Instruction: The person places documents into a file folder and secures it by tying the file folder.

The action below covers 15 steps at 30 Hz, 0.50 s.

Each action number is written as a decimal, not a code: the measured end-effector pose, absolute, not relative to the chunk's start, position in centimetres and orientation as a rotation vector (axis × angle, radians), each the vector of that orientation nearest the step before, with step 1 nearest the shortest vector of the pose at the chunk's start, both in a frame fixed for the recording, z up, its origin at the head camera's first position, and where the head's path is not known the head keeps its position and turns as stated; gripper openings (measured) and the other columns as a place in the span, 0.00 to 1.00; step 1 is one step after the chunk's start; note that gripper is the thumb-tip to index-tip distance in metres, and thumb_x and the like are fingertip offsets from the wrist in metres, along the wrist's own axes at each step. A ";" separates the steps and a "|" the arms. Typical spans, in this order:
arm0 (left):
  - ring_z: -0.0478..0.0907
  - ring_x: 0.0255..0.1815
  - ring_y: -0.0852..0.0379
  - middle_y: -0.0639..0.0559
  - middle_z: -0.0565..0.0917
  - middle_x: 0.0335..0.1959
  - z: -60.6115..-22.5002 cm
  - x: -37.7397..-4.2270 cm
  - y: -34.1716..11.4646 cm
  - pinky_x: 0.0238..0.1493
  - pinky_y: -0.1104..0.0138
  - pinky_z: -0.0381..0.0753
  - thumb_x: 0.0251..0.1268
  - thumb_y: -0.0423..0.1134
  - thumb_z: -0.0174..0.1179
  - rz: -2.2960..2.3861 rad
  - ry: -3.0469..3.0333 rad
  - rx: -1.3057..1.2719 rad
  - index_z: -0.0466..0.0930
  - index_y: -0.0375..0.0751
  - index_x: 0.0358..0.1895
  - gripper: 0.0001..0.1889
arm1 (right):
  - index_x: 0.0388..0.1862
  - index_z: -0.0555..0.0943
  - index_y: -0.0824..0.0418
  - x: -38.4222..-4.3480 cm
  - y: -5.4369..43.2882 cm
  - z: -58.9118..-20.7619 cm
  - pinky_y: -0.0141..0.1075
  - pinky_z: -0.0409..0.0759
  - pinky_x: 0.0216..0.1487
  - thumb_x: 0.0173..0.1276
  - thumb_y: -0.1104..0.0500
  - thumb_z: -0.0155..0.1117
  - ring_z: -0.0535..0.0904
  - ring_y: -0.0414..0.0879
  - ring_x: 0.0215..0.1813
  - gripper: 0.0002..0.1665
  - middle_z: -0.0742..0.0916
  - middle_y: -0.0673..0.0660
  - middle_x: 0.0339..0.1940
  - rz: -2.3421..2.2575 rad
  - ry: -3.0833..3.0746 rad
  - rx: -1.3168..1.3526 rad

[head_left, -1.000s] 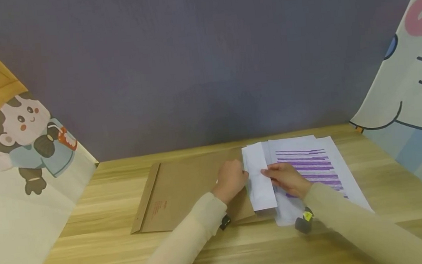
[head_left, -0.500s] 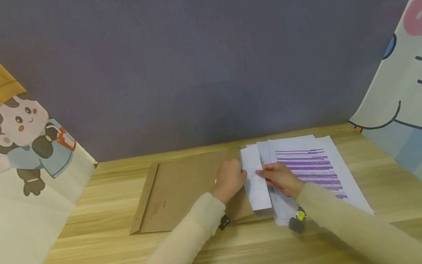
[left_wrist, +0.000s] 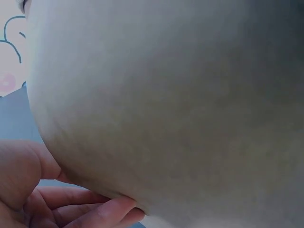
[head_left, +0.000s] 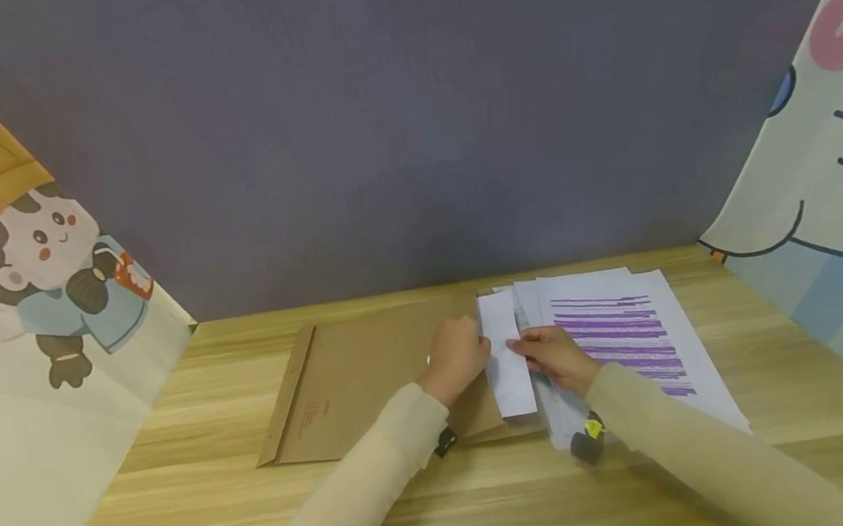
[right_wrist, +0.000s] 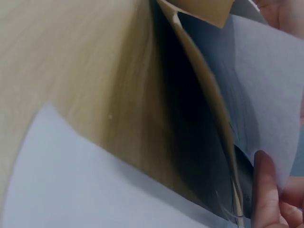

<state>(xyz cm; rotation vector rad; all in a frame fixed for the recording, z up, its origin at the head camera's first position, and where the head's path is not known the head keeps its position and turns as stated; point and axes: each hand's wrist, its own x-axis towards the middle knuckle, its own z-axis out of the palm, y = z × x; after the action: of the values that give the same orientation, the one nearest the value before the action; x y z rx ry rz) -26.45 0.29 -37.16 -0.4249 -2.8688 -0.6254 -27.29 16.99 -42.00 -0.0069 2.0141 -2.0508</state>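
A brown kraft paper envelope (head_left: 370,368) lies on the table with its mouth toward the right. At that mouth my left hand (head_left: 457,358) grips the edge with curled fingers; in the left wrist view the envelope's side (left_wrist: 166,104) fills most of the frame. My right hand (head_left: 556,355) pinches the right edge of a white sheet (head_left: 510,380) between thumb and fingers. Seen from the right wrist, the sheet (right_wrist: 270,80) stands inside the parted mouth, right-hand fingers (right_wrist: 267,194) at its outer edge. The sheet's left part is hidden in the envelope.
Right of the envelope, several white papers lie overlapping, one with purple stripes (head_left: 616,338). A clear sleeve (head_left: 556,422) shows under the right hand. Behind the wooden table (head_left: 188,517) rises a dark grey panel (head_left: 410,130), with cartoon-print curtains on both sides.
The right hand has moved left with the white sheet, so a narrower strip of it shows outside the envelope. The left hand has stayed almost in place at the mouth.
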 end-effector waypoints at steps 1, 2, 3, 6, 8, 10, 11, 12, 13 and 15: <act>0.65 0.12 0.58 0.52 0.70 0.11 -37.2 -26.4 0.3 0.13 0.70 0.62 0.56 0.33 0.58 -0.630 -2.868 -0.425 0.67 0.43 0.12 0.17 | 0.43 0.77 0.77 -27.3 17.0 -42.0 0.27 0.80 0.33 0.66 0.66 0.58 0.80 0.35 0.26 0.13 0.84 0.47 0.24 -2.047 2.015 -0.011; 0.66 0.12 0.58 0.52 0.70 0.11 -37.2 -26.4 0.3 0.13 0.70 0.62 0.56 0.33 0.58 -0.633 -2.867 -0.426 0.67 0.42 0.12 0.17 | 0.44 0.76 0.78 -27.3 17.0 -42.0 0.27 0.80 0.33 0.66 0.66 0.58 0.80 0.35 0.26 0.13 0.84 0.47 0.24 -2.047 2.016 -0.002; 0.66 0.12 0.58 0.52 0.71 0.11 -37.2 -26.4 0.3 0.13 0.70 0.62 0.56 0.33 0.58 -0.640 -2.866 -0.427 0.67 0.42 0.12 0.16 | 0.45 0.76 0.79 -27.2 16.9 -42.1 0.27 0.80 0.33 0.66 0.66 0.58 0.80 0.35 0.26 0.14 0.84 0.47 0.25 -2.045 2.020 -0.002; 0.66 0.13 0.57 0.52 0.71 0.12 -37.2 -26.3 0.3 0.13 0.70 0.63 0.56 0.32 0.57 -0.642 -2.860 -0.429 0.68 0.42 0.12 0.16 | 0.46 0.74 0.80 -27.2 16.7 -42.2 0.27 0.81 0.33 0.66 0.67 0.58 0.80 0.36 0.27 0.15 0.83 0.48 0.25 -2.050 2.031 0.015; 0.67 0.13 0.57 0.52 0.71 0.12 -37.2 -26.3 0.3 0.13 0.70 0.63 0.55 0.32 0.57 -0.636 -2.856 -0.429 0.68 0.42 0.13 0.15 | 0.46 0.74 0.80 -27.2 16.5 -42.2 0.27 0.80 0.33 0.66 0.67 0.58 0.80 0.36 0.27 0.15 0.83 0.48 0.25 -2.047 2.044 0.014; 0.67 0.13 0.57 0.52 0.72 0.12 -37.2 -26.3 0.2 0.13 0.70 0.63 0.55 0.32 0.57 -0.629 -2.855 -0.430 0.68 0.42 0.12 0.15 | 0.45 0.75 0.80 -27.3 16.3 -42.4 0.27 0.80 0.32 0.65 0.68 0.58 0.80 0.36 0.26 0.15 0.83 0.48 0.24 -2.047 2.053 0.027; 0.67 0.13 0.57 0.52 0.72 0.12 -37.1 -26.3 0.2 0.14 0.69 0.63 0.55 0.32 0.57 -0.627 -2.855 -0.431 0.68 0.42 0.12 0.15 | 0.45 0.75 0.80 -27.3 16.3 -42.4 0.27 0.80 0.32 0.65 0.68 0.58 0.80 0.36 0.26 0.15 0.83 0.47 0.24 -2.045 2.057 0.028; 0.67 0.13 0.56 0.52 0.72 0.12 -37.1 -26.3 0.2 0.14 0.69 0.63 0.55 0.32 0.57 -0.623 -2.854 -0.431 0.68 0.42 0.12 0.15 | 0.45 0.75 0.80 -27.3 16.2 -42.5 0.27 0.80 0.32 0.65 0.68 0.58 0.79 0.35 0.26 0.15 0.83 0.47 0.24 -2.041 2.063 0.025; 0.67 0.13 0.56 0.52 0.72 0.12 -37.1 -26.3 0.2 0.14 0.69 0.63 0.55 0.32 0.57 -0.618 -2.853 -0.430 0.68 0.42 0.12 0.15 | 0.45 0.75 0.80 -27.4 16.2 -42.5 0.27 0.80 0.32 0.65 0.67 0.58 0.79 0.35 0.26 0.15 0.83 0.47 0.24 -2.037 2.070 0.021; 0.67 0.14 0.56 0.51 0.72 0.12 -37.0 -26.3 0.2 0.14 0.69 0.64 0.55 0.32 0.58 -0.617 -2.846 -0.431 0.68 0.42 0.13 0.15 | 0.46 0.74 0.80 -27.4 16.1 -42.6 0.27 0.80 0.32 0.65 0.67 0.58 0.79 0.35 0.26 0.15 0.83 0.47 0.24 -2.031 2.088 0.023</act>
<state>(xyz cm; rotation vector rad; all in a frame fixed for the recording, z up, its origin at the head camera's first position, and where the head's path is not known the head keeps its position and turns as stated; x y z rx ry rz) -26.32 0.24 -37.00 -0.4306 -2.8456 -0.6173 -27.43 16.13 -42.57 0.0230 2.0882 -2.0307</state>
